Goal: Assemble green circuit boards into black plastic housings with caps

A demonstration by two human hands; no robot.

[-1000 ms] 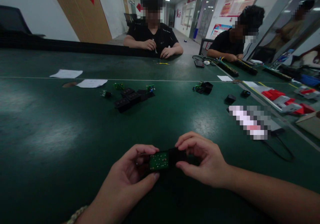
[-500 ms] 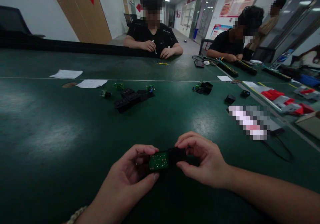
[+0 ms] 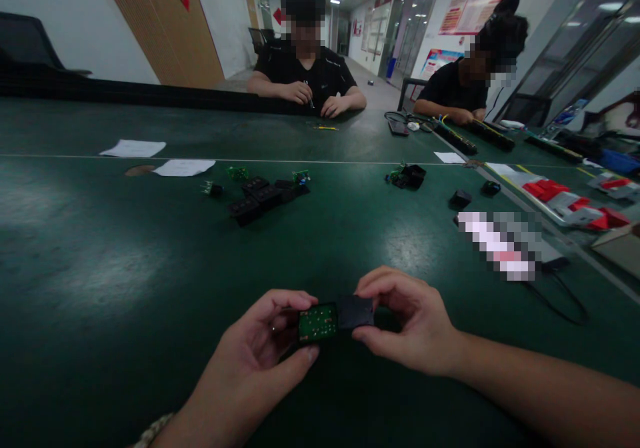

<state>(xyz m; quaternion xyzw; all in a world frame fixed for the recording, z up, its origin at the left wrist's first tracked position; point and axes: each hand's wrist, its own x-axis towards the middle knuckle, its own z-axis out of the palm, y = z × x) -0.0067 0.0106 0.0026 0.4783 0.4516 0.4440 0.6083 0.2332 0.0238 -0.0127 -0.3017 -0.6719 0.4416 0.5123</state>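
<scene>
Between thumb and fingers, my left hand (image 3: pixel 265 341) grips a small black housing with a green circuit board (image 3: pixel 318 323) facing up in it. Solder points dot the board. My right hand (image 3: pixel 407 321) pinches a flat black plastic cover (image 3: pixel 356 313) at its right end. The cover's left edge lies right beside the board's right edge; whether the two touch I cannot tell. Both hands are low over the green table (image 3: pixel 165 341), close to its near side.
Beyond my hands lie several black housings (image 3: pixel 260 198) and loose circuit boards (image 3: pixel 237 173). At right are a phone (image 3: pixel 500 245) with a cable, a black block (image 3: pixel 460 199) and red-and-white packets (image 3: pixel 550 191). A person (image 3: pixel 307 68) sits opposite; another person (image 3: pixel 460 88) works at the far right.
My right hand has tilted the black cover, so its flat face now shows lighter. My left hand and the board have hardly moved. The standing person at the back right has mostly gone from sight.
</scene>
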